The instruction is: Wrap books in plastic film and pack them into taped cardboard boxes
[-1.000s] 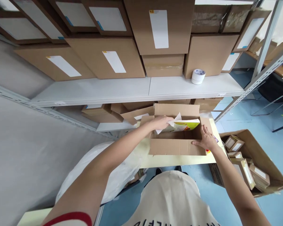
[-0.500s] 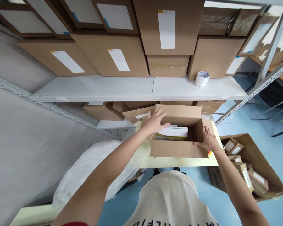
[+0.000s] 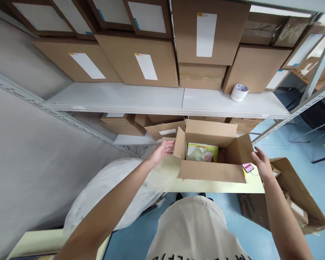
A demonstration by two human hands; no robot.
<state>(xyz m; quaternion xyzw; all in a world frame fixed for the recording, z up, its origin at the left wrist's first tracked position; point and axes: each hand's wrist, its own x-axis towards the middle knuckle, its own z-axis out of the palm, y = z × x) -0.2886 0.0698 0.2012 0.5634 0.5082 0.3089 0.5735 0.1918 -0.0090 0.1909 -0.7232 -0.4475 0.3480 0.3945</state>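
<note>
An open cardboard box (image 3: 211,171) stands on a pale yellow table (image 3: 206,186) in front of me. Inside it lies a yellow-green packet (image 3: 202,152). My left hand (image 3: 164,151) is open, its fingers against the box's left flap (image 3: 179,143). My right hand (image 3: 261,162) is open too, just off the box's right flap (image 3: 239,150), holding nothing. A small pink phone (image 3: 247,167) lies on the table between that hand and the box.
A grey shelf (image 3: 151,99) behind the table carries several labelled cartons (image 3: 137,59) and a roll of tape (image 3: 239,92). A large white bag (image 3: 116,195) sits at the left. An open carton (image 3: 295,195) of small boxes stands on the blue floor at the right.
The packet my left hand held has gone down into the box. That hand moved out to the left flap, and my right hand came off the box's right corner.
</note>
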